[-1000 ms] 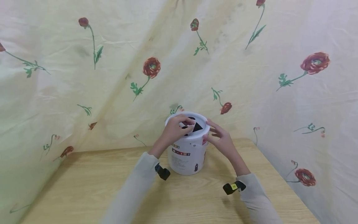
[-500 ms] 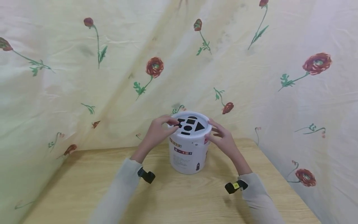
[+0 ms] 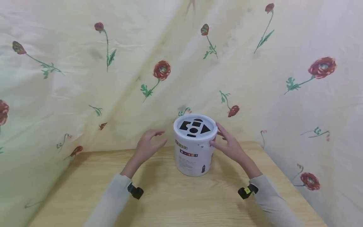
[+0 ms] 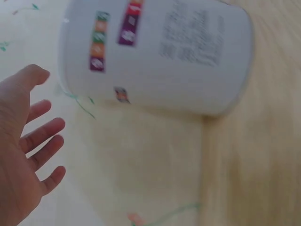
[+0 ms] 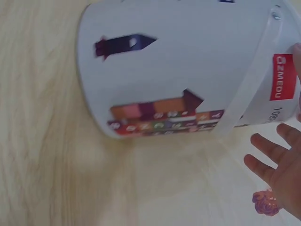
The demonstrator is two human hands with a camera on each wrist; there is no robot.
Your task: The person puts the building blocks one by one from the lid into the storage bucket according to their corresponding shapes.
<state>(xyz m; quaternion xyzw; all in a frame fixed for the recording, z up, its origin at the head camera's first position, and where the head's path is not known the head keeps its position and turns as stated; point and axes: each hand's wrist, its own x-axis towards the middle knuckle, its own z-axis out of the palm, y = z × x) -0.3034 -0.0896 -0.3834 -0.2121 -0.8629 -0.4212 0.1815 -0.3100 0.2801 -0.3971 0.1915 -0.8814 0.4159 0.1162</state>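
Observation:
A white shape-sorter bucket (image 3: 188, 160) stands upright on the table, with coloured prints on its side. Its lid (image 3: 177, 129) has several dark cut-outs, among them a triangle, a circle and a square. To the left of the bucket and apart from it is my left hand (image 3: 146, 146), holding nothing. In the left wrist view its fingers (image 4: 44, 134) are spread beside the bucket's upper end. My right hand (image 3: 231, 148) touches the upper right side near the rim with thumb and index finger. The right wrist view shows its other fingers (image 5: 268, 148) extended away from the wall.
The wooden table (image 3: 170, 201) reaches back to a floral cloth (image 3: 127, 47) hanging behind and at both sides. A white carrying strap (image 5: 251, 80) runs down the bucket's side. Each wrist wears a small black camera.
My left hand has moved off the lid to the left and down, uncovering the cut-outs. The right hand stays at the bucket's rim. The whole scene has shifted slightly right in view.

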